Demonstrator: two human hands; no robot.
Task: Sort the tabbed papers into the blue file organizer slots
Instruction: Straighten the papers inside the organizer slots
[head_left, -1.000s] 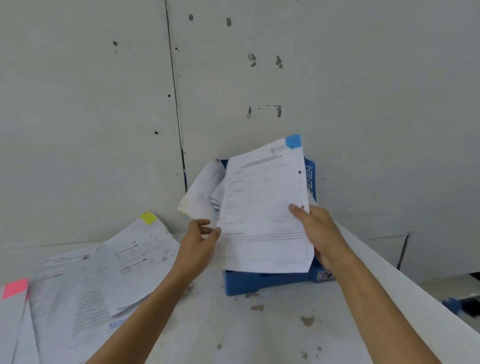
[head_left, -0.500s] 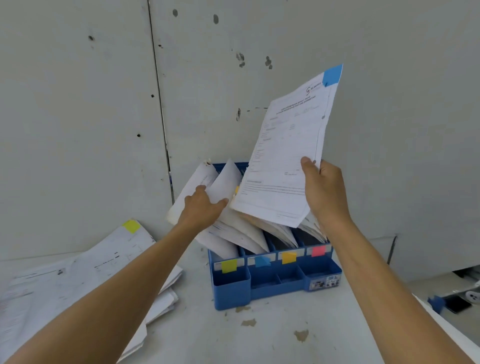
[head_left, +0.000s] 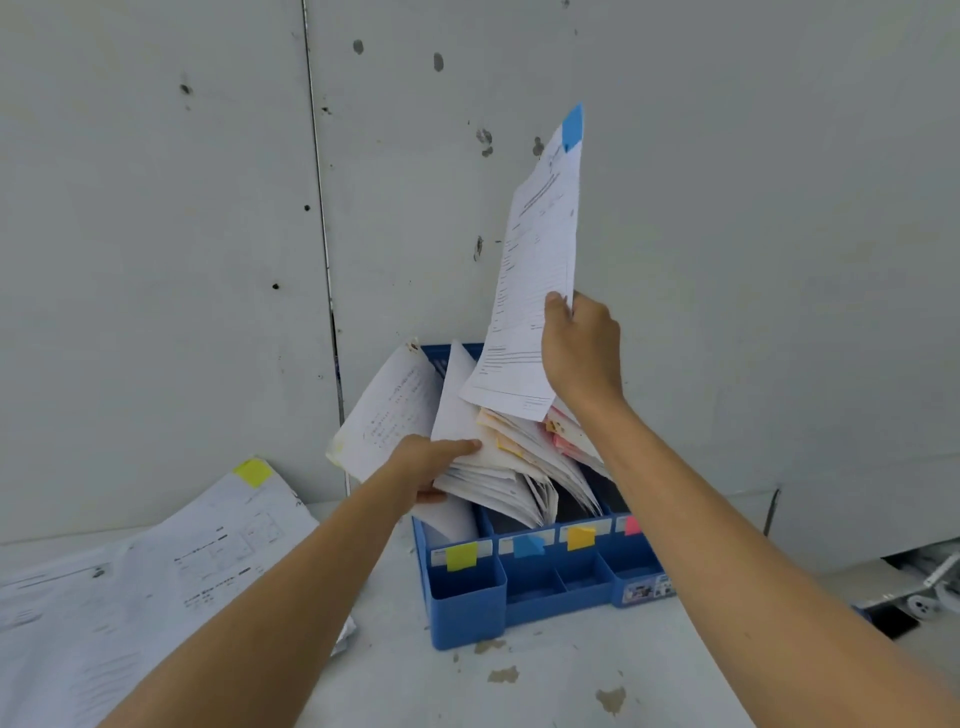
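Pinches a blue-tabbed sheet (head_left: 535, 270) upright over the organizer (head_left: 467, 597) with the right hand (head_left: 582, 353); grips filed papers (head_left: 498, 467) aside with the left hand (head_left: 421, 462). Seemingly partway: slots well stocked, loose pile (head_left: 156, 571) waiting on the counter (head_left: 545, 686).

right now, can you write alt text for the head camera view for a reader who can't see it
A person's right hand holds a blue-tabbed paper upright above a blue file organizer, while the left hand grips a sheaf of filed papers in it. A loose pile of papers, the top one yellow-tabbed, lies on the table to the left.
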